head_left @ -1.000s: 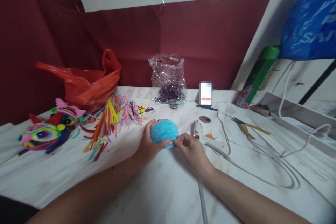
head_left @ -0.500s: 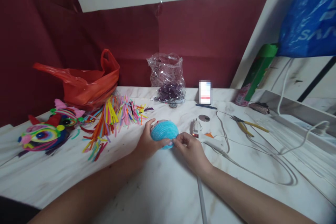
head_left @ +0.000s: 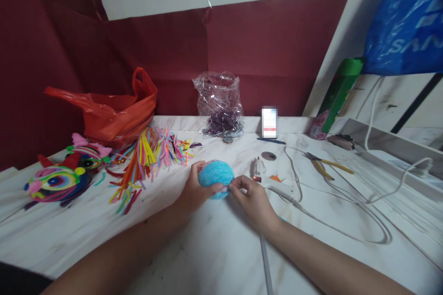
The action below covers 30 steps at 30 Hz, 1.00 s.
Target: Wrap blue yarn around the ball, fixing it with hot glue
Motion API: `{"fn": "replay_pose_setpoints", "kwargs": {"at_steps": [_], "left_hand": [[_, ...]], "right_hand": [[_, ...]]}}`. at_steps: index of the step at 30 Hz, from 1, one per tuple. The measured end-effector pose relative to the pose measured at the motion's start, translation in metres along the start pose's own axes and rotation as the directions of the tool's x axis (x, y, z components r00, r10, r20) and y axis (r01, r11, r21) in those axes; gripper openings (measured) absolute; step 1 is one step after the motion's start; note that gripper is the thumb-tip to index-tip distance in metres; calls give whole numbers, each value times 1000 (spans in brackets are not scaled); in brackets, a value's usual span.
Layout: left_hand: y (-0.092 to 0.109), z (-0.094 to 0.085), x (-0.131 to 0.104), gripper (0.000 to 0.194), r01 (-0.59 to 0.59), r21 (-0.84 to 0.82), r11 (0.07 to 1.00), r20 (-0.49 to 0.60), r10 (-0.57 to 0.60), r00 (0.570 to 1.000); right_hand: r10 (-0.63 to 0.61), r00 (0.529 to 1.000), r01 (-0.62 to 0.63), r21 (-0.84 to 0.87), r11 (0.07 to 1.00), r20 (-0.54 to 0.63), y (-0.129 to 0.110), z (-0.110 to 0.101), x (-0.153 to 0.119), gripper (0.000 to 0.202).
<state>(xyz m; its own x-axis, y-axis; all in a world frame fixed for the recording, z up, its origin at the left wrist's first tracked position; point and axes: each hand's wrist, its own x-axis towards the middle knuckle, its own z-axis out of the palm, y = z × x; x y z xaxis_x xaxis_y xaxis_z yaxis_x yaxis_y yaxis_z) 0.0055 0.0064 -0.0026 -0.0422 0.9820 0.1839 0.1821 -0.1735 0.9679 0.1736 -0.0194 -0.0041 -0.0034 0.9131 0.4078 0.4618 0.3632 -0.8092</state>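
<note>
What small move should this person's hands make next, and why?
Probably a light press by the right hand on the lower-right edge of the blue ball: its fingertips are already there, and the left hand grips the ball with its thumb across the front, which should steady it.

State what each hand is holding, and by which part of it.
The left hand holds the blue ball around its left side, thumb across the lower front. The right hand is at its lower right edge; whether it pinches anything cannot be told.
</note>
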Motion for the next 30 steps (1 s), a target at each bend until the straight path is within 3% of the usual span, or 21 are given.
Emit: {"fn": "replay_pose_setpoints", "kwargs": {"at_steps": [9, 16, 21, 30], "left_hand": [[4, -1, 1, 82, -31, 84, 996, -31, 34, 999], [1, 0, 1, 84, 45, 52, 998, 23, -46, 999], [-1, -3, 3, 82, 11, 55, 998, 56, -14, 998], [8, -1, 0, 78, -3, 44, 999, -17, 4, 1000]], "right_hand": [[35, 999, -36, 96, 995, 15, 5, 3, -1, 15], [21, 1000, -23, 102, 994, 17, 7, 3, -2, 20], [31, 999, -34, 84, 996, 38, 4, 2, -2, 20], [66, 998, -67, 132, 989, 9, 2, 1, -1, 19]]}}
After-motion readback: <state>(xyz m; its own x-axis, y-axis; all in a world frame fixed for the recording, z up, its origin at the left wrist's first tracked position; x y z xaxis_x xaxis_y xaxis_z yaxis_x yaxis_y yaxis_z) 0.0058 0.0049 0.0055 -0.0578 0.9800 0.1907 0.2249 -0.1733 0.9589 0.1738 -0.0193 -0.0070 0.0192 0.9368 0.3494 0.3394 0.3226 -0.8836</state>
